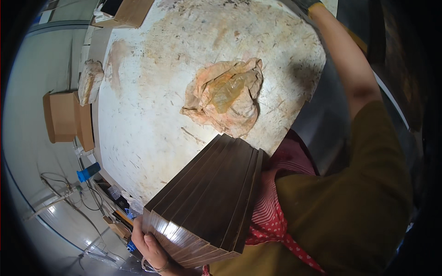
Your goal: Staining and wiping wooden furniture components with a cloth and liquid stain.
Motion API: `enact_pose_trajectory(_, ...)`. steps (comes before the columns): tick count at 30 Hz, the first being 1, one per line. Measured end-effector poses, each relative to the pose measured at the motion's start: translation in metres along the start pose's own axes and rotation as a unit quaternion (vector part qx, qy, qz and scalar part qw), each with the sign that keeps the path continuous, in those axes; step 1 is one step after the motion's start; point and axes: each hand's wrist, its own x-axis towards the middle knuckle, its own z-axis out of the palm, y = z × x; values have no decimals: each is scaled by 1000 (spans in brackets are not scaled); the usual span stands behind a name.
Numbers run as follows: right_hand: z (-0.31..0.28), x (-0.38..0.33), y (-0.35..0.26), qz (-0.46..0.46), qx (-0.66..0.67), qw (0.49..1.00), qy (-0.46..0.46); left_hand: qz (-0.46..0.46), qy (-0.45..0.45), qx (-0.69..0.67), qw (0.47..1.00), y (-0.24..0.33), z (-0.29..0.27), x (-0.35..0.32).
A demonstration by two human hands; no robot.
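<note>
In the head view, a fanned stack of dark wooden slats (207,198) is gripped at its lower end by the left hand (149,246), fingers curled shut around it, at seven o'clock of the white, stained tabletop (147,115). A crumpled orange cloth (225,96) lies centrally. The right hand is hidden past one o'clock; its state cannot be told. Cardboard boxes (64,117) at nine o'clock show no contents.

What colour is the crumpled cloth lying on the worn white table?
Pale orange-peach crumpled cloth, head view.
</note>
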Motion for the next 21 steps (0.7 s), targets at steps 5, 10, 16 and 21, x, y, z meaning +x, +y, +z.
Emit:
enact_pose_trajectory(5,33,-142,-1,-154,-68,984,-52,-32,109,62,992,-22,0,-24)
enact_pose_trajectory(10,73,-209,-60,-254,-204,923,-203,-5,-65,-60,996,-27,-18,-13)
enact_pose_trajectory(16,36,-198,-70,-42,181,927,-325,-10,48,-34,998,-40,-10,-30)
enact_pose_trajectory(21,31,-250,-130,-86,454,836,-295,16,55,-59,997,-31,-4,-13)
